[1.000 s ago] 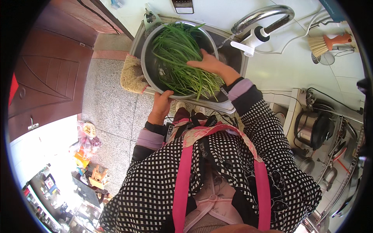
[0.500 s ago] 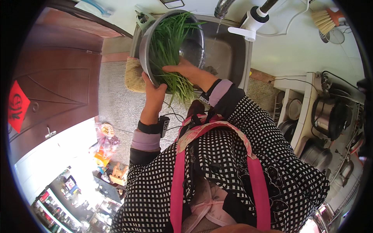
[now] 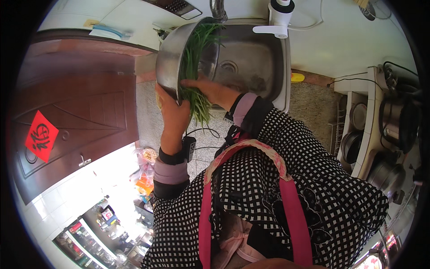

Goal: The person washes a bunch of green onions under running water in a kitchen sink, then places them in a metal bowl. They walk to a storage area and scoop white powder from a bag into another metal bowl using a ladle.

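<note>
A metal basin (image 3: 168, 60) is tipped steeply on its side over the left part of the sink (image 3: 264, 58), its mouth facing right. Long green garlic chives (image 3: 191, 58) lie inside, their pale ends sticking out past the near rim. My left hand (image 3: 174, 112) is closed on that near rim, thumb at the edge. With my right hand (image 3: 216, 92) I press the chives at the basin's mouth; its fingers are partly hidden among the leaves.
A metal spout (image 3: 218, 10) hangs behind the basin, beside a white tap (image 3: 280, 20). A yellow item (image 3: 297, 77) lies right of the sink. Pots (image 3: 387, 177) and shelves stand at the right. A brown door (image 3: 76, 121) is at the left.
The basin has tipped further toward the right, so more of its outer side shows. Both hands stay on the basin and chives. The view has shifted, and the sink drain now shows.
</note>
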`<state>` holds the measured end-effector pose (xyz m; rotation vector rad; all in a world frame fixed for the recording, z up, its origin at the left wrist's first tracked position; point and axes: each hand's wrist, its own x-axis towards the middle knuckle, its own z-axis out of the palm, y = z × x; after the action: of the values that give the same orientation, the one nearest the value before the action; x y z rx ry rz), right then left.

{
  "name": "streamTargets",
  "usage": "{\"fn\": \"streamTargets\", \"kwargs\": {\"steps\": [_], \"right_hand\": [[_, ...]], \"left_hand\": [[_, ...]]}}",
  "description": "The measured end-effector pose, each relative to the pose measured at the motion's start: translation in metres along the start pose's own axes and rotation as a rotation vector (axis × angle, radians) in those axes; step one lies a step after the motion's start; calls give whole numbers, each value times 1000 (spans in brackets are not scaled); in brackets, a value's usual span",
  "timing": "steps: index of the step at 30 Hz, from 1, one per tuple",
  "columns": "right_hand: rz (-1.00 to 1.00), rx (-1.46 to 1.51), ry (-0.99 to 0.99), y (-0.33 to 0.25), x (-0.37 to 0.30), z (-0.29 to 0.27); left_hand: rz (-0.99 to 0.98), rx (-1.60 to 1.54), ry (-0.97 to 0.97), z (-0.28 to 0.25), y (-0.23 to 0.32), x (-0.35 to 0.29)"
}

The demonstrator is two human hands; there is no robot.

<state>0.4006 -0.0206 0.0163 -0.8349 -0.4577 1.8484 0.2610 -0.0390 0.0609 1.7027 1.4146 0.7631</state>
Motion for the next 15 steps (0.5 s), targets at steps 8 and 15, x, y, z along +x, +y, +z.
{"fn": "streamTargets", "kwargs": {"steps": [8, 15], "right_hand": [[-53, 85, 2, 0, -10, -5], [-32, 95, -46, 2, -6, -12]], "left_hand": [[7, 199, 33, 9, 15, -7], [-26, 199, 25, 16, 16, -9]]}}
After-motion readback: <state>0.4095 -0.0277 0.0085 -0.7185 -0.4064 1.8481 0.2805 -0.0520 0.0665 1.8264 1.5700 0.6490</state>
